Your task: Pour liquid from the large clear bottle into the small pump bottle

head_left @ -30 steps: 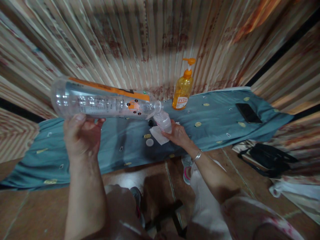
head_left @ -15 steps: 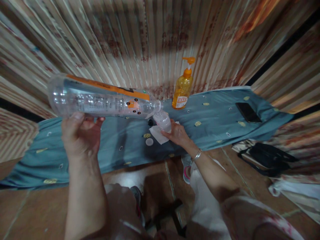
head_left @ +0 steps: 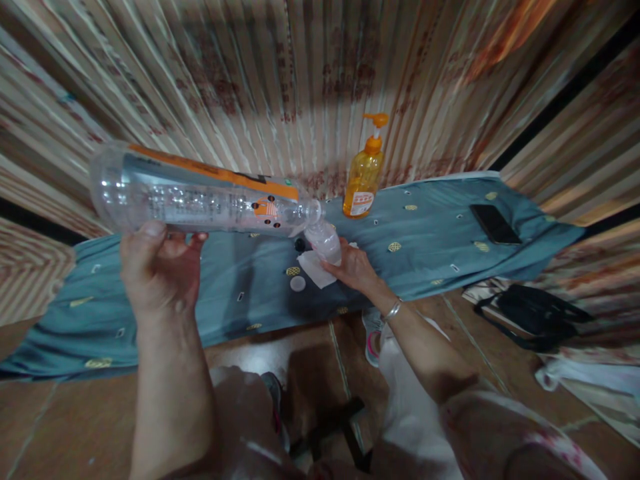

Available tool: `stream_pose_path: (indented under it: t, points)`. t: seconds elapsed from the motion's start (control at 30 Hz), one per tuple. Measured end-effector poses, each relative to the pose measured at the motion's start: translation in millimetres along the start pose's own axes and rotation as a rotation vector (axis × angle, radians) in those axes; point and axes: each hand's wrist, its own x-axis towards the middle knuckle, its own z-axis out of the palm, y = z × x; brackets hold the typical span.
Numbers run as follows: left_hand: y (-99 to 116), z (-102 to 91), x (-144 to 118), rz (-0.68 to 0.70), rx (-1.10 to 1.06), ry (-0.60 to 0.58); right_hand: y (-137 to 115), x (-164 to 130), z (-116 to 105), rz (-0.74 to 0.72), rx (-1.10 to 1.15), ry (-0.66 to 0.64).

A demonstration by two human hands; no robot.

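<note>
The left hand (head_left: 163, 277) clasps the large bottle (head_left: 200, 199), sideways over the desk (head_left: 265, 287), its mouth at the top of the small bottle (head_left: 325, 241), pinched in the grip of the right hand (head_left: 356, 268); the right forearm (head_left: 427, 347) crosses the front edge, the pump bottle (head_left: 363, 181) stands by the back edge, broad cloth (head_left: 430, 233) between it and the phone (head_left: 495, 224)
</note>
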Motion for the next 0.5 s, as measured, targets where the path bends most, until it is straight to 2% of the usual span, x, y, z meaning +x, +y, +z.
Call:
stream_pose_path:
  t: [0.5]
  points:
    - [1.4,1.3,-0.3,0.003,0.003,-0.009,-1.5,0.0,-3.2,0.003,0.016,-0.028]
